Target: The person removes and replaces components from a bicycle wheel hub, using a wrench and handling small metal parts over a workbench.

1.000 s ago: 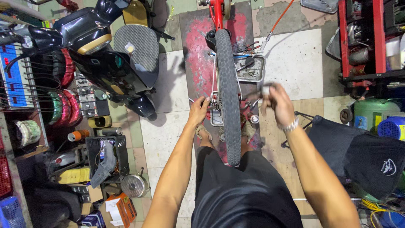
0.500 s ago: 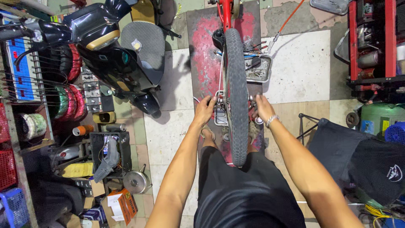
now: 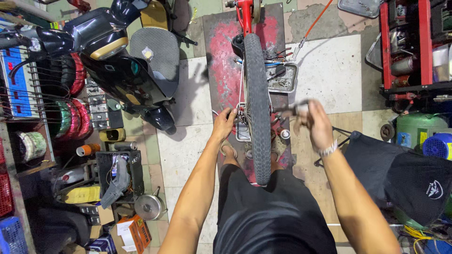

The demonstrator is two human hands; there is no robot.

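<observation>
A black tyre on a wheel (image 3: 258,108) runs upright down the middle of the view, fixed to a red frame (image 3: 245,14) at the top. My left hand (image 3: 223,123) rests against the left side of the wheel near its hub, fingers curled on the metal parts there. My right hand (image 3: 316,123) is raised to the right of the tyre and blurred; it grips a small dark tool (image 3: 288,110) that points toward the wheel. A bracelet sits on that wrist.
A dark scooter (image 3: 117,56) stands at the upper left. A metal tray of small parts (image 3: 284,78) lies right of the tyre. Red shelving (image 3: 409,47) is at the upper right, a black folding seat (image 3: 400,174) at right, boxes and clutter (image 3: 117,188) at lower left.
My right hand has lifted off the wheel's right side and swung out to the right with the tool. My left hand has stayed at the hub.
</observation>
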